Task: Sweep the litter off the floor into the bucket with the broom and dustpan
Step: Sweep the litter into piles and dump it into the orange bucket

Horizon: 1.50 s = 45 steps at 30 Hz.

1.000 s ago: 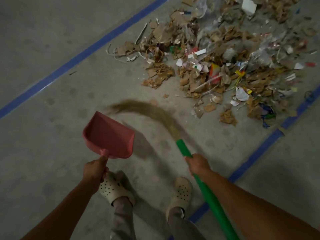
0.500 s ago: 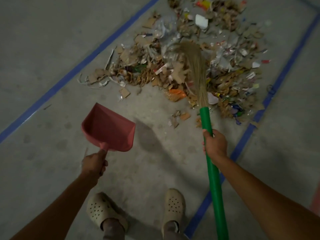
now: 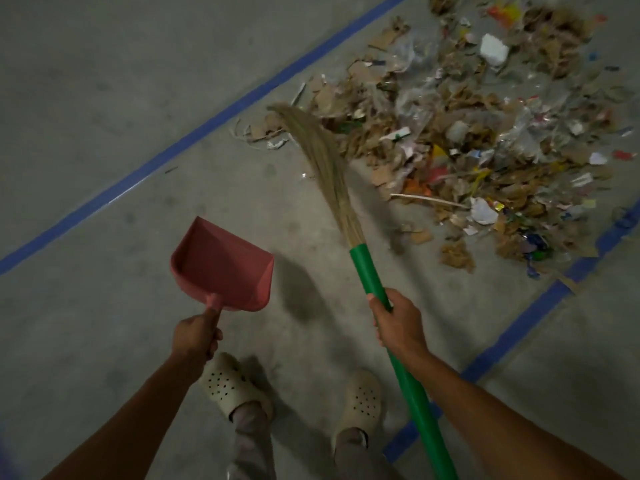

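A wide pile of litter [image 3: 485, 140], torn cardboard, plastic film and paper scraps, covers the floor at the upper right. My right hand [image 3: 398, 320] grips the green handle of a straw broom [image 3: 370, 271]; its bristles [image 3: 322, 157] curve up and left along the pile's near-left edge. My left hand [image 3: 195, 336] holds the pink dustpan [image 3: 221, 265] by its short handle, lifted above the floor and empty, its mouth pointing up and left, well apart from the litter. No bucket is in view.
Blue tape lines [image 3: 194, 133] cross the grey concrete floor on the left and along the right [image 3: 519, 327] of the pile. My two feet in pale perforated clogs [image 3: 228, 386] stand at the bottom centre.
The broom head has swung left out of the middle of the pile to its left edge. The view has shifted so the pile sits farther right. The dustpan has barely moved.
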Tool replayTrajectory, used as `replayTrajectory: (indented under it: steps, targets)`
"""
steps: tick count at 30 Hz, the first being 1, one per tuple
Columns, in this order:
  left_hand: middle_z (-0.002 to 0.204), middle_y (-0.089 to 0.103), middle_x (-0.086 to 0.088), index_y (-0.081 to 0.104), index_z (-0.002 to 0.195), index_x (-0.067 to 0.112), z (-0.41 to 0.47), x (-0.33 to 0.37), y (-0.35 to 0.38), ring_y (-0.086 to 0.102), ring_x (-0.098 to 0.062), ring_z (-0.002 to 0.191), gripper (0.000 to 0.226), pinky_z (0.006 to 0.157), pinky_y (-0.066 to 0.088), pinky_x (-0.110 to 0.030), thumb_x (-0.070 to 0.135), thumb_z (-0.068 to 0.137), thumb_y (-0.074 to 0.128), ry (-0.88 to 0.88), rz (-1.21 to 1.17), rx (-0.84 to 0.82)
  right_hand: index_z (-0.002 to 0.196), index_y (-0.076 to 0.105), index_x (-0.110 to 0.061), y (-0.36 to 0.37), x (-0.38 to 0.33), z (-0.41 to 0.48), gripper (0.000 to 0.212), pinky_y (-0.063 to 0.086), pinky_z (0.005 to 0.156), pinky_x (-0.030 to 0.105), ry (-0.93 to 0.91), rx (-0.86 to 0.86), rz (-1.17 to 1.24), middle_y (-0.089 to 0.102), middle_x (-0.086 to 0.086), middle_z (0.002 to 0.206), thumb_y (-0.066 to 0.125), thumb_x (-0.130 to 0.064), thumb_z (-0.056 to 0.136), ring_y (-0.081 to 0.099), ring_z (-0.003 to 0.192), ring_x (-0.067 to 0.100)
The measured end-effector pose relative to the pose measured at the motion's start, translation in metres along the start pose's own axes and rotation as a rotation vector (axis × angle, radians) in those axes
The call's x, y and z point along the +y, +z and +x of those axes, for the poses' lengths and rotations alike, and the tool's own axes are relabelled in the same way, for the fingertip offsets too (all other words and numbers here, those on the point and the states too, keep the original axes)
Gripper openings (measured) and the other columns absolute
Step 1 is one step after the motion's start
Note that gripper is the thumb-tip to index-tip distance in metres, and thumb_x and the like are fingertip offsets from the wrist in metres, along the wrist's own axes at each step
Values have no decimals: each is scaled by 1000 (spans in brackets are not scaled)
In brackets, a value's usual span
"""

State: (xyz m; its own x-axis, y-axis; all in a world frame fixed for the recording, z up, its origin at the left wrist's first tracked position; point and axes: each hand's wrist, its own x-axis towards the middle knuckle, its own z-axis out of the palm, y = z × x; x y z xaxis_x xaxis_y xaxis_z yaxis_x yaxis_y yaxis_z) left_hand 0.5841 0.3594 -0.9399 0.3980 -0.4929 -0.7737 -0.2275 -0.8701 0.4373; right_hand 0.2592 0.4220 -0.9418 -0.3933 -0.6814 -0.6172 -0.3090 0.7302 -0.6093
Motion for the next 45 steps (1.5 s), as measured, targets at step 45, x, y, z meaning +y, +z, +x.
replayTrajectory:
  steps: [45]
  targets:
    - [51,52,-9,58,69,3,146,-12,-184,36,-14,34,55,37,25,-19,52,94,63,-69,-211,23,87,59,-22,271,-167,-1,28,47,53,30,-121,-165,-319,66,2,75,54,-47,98,64,65,21]
